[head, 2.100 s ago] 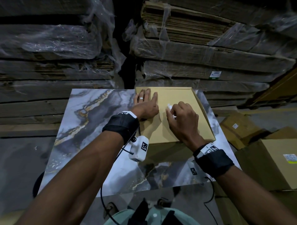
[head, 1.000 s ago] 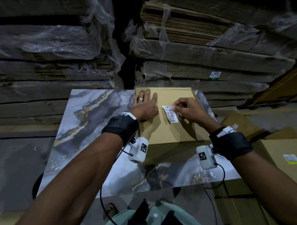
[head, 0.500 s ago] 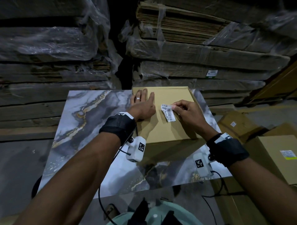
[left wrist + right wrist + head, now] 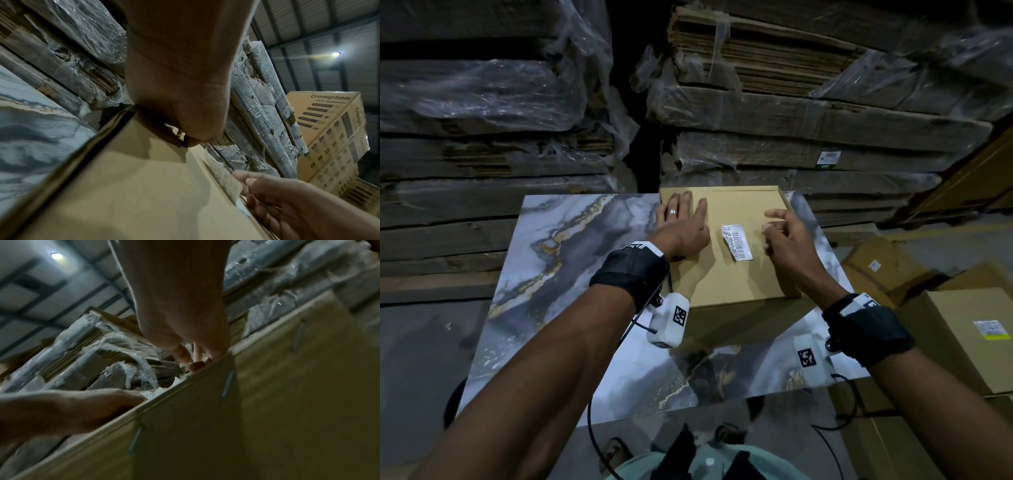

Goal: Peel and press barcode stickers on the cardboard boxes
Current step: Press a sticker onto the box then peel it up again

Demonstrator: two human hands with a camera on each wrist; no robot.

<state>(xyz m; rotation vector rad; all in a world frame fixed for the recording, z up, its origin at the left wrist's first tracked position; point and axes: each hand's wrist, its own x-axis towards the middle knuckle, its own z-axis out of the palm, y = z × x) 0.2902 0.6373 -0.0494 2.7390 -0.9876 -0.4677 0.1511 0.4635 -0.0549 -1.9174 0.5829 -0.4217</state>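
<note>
A flat tan cardboard box [image 4: 736,277] lies on the marble-patterned table [image 4: 571,274], at its far right. A white barcode sticker [image 4: 737,242] lies slanted on the box top, its upper end slightly lifted. My left hand [image 4: 681,226] lies flat on the box's left part, fingers straight, a ring on one finger. My right hand [image 4: 777,226] hovers just right of the sticker, fingers loosely bent and apart from it, holding nothing. In the left wrist view the box top [image 4: 127,194] and my right hand [image 4: 287,199] show; the right wrist view shows the box side [image 4: 267,402].
Plastic-wrapped stacks of flattened cardboard [image 4: 791,109] rise just behind the table. Several closed boxes with labels [image 4: 969,329] stand low at the right. A printed appliance carton [image 4: 329,133] shows in the left wrist view. The table's left half [image 4: 544,308] carries nothing.
My right hand brought the sticker onto the box top, let go of it and drew back a little to the right. The left hand stayed flat on the box.
</note>
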